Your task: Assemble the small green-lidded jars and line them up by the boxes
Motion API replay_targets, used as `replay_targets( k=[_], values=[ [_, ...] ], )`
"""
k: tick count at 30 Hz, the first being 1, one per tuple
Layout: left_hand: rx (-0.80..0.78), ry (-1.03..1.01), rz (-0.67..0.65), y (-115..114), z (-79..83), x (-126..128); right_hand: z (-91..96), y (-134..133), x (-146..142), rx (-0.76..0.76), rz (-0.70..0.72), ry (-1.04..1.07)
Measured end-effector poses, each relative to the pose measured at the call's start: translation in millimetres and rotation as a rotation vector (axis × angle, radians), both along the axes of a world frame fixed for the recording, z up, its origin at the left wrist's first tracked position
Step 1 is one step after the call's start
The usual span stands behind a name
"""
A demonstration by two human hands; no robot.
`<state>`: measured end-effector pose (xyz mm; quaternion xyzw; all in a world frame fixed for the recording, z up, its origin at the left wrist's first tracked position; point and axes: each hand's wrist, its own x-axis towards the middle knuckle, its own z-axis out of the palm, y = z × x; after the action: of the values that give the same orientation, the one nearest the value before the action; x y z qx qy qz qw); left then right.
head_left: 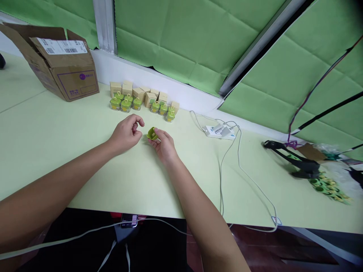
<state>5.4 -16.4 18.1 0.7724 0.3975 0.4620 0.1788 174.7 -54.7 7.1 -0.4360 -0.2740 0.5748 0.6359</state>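
Note:
My right hand (164,145) pinches a small green lid (152,133) between thumb and fingers, its hollow side partly facing me. Just left of it, my left hand (126,132) hovers over the table with loosely curled fingers. A gap shows between its thumb and index finger, and nothing is visible there; the palm is hidden. Beyond both hands stand small clear containers with green looped lids, in a left group (126,105) and a right group (163,109). Small tan boxes (150,99) are lined up behind them.
An open cardboard box (75,81) stands at the back left. A white power strip (219,132) with cables lies right of my hands. Farther right are a black strap-like device (304,166) and green-yellow pieces (329,187). A phone (129,220) lies below the table's front edge.

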Motion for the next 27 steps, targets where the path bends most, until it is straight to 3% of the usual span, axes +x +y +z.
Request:
replay_targets(
  k=[9,16,27],
  values=[
    [-0.021,-0.004,0.009,0.0,0.1,0.0,-0.3,0.3,-0.4,-0.015,-0.005,-0.009],
    [0.058,-0.026,-0.044,-0.1,-1.8,1.7,-0.9,0.1,-0.4,-0.004,-0.004,-0.008],
    [0.015,-0.037,-0.102,-0.5,-3.0,2.3,0.3,-1.2,-0.7,-0.008,0.000,-0.014]
  ],
)
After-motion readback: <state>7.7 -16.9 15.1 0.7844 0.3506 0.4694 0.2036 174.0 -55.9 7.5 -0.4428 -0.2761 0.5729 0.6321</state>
